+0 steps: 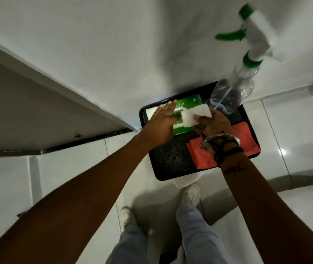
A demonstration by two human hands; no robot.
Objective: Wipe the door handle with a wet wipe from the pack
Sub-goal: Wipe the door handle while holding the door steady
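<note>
A green pack of wet wipes (pixel 189 101) lies at the back of a black tray (pixel 170 161) on a low white stand. My left hand (pixel 161 124) rests flat on the pack, fingers spread. A white wet wipe (pixel 63 115) sticks out of the pack's opening, pinched by the fingers of my right hand (pixel 214 121). The wrist of that hand wears a metal bangle and dark bands. No door handle is in view.
A clear spray bottle (pixel 232 92) with a green and white trigger head stands at the tray's back right corner. A folded red cloth (pixel 243 138) lies on the tray's right side. An open white door (pixel 56 77) stands at left. My feet are on glossy white tiles.
</note>
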